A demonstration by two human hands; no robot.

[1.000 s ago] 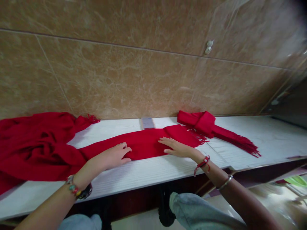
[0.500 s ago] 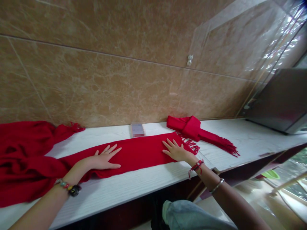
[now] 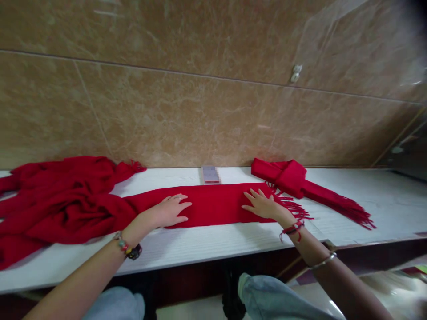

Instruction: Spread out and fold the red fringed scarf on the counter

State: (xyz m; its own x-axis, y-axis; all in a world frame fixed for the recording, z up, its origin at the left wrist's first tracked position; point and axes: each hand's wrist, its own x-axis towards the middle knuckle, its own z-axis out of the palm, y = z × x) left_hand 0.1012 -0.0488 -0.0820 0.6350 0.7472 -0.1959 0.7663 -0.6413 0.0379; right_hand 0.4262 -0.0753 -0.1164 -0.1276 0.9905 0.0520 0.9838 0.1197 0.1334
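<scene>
A long red scarf (image 3: 213, 205) lies stretched flat across the white counter (image 3: 207, 244). My left hand (image 3: 170, 211) rests palm down on its middle part, fingers lying flat and close together. My right hand (image 3: 262, 204) lies flat on the scarf's right end, fingers spread, just left of the fringe (image 3: 293, 208). To the left the scarf runs into a bunched red heap (image 3: 56, 204). A second red scarf, folded and knotted (image 3: 287, 175), sits behind my right hand with its fringed tail trailing to the right.
A brown marble-tiled wall (image 3: 200, 111) rises directly behind the counter. A small blurred card (image 3: 211, 174) leans at the wall's foot. My knees in grey trousers (image 3: 267, 298) show below the counter's front edge. A dark object sits at far right (image 3: 413, 155).
Both hands stay flat on the scarf; my right hand has slid toward the fringed end. My left fingers, spread half a second ago, are closer together. The camera view swung right, then back left.
</scene>
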